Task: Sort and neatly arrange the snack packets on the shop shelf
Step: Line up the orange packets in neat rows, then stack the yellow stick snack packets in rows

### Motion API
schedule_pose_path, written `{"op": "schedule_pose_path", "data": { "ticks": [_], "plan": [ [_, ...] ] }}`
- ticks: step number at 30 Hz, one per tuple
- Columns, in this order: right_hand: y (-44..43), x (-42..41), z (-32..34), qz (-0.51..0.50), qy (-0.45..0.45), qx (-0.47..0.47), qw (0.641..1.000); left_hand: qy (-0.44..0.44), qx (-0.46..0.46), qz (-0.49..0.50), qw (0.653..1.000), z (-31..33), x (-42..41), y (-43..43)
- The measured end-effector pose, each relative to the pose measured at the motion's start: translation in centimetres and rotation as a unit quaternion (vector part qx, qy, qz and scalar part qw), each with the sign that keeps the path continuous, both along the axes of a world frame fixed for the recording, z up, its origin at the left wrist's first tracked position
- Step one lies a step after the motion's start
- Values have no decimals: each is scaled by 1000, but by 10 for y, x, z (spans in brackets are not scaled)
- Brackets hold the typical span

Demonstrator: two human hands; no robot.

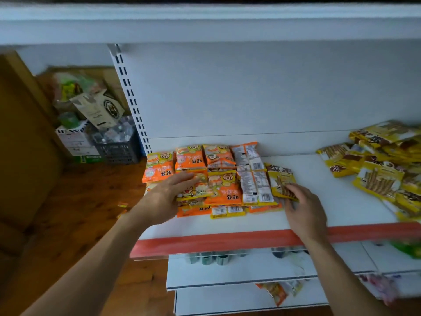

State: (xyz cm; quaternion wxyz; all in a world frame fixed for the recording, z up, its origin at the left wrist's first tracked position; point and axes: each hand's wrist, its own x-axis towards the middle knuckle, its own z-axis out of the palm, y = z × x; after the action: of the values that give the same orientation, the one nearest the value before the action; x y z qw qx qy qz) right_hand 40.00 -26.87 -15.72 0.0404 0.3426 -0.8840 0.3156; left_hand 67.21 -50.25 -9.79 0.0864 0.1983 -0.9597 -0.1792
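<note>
Two hands work the orange packets (225, 183) at the shelf's (341, 197) left end. The left hand (166, 197) lies flat on them, fingers straight. The right hand (305, 208) seemingly pinches a yellow packet (280, 179) just beside them. Tugging it could drag the rows askew.

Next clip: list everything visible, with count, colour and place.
orange snack packets: about a dozen, orange-yellow, rows at shelf's left, some face down
yellow stick-snack packet: one, yellow, right of the rows
loose yellow snack packets: a pile, uncounted, shelf's right
white metal shelf: one, white, red front strip
dark plastic crate: one, floor at left
brown cardboard boxes: several, far left
left grip: bare hand, rests flat on orange packets
right grip: bare hand, pinches the yellow stick-snack packet
</note>
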Motion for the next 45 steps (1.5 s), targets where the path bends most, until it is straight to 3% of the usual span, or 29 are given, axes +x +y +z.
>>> {"op": "schedule_pose_path", "data": {
  "ticks": [14, 20, 25, 28, 32, 34, 36, 37, 41, 43, 45],
  "plan": [
    [1, 7, 7, -6, -17, -1, 1000, -128, 90, 26, 987, 31, -3, 0],
    [1, 6, 8, -5, -70, -56, 996, -7, 82, -20, 996, 43, -44, 46],
    [6, 2, 26, -89, -233, -227, 941, 39, 227, -47, 972, 40, -105, 86],
    [15, -2, 39, -105, -255, -308, 911, 92, 419, -11, 903, 37, -148, 114],
    [31, -10, 54, -62, -223, -359, 904, 131, 579, 69, 802, 31, -200, 149],
    [40, -20, 56, -32, -181, -340, 922, 155, 666, 101, 723, 27, -226, 160],
    [51, -35, 54, -1, -49, -250, 967, 187, 738, 112, 639, 23, -249, 167],
    [56, -43, 53, 26, 8, -201, 979, 204, 744, 120, 625, 20, -260, 169],
    [75, -87, 55, 96, 29, -64, 993, 260, 680, 197, 657, 5, -295, 176],
    [88, -119, 54, 24, 67, 52, 996, 266, 615, 232, 705, -2, -309, 179],
    [102, -151, 51, -37, 81, 152, 984, 239, 520, 261, 778, -10, -320, 176]
  ]
}}
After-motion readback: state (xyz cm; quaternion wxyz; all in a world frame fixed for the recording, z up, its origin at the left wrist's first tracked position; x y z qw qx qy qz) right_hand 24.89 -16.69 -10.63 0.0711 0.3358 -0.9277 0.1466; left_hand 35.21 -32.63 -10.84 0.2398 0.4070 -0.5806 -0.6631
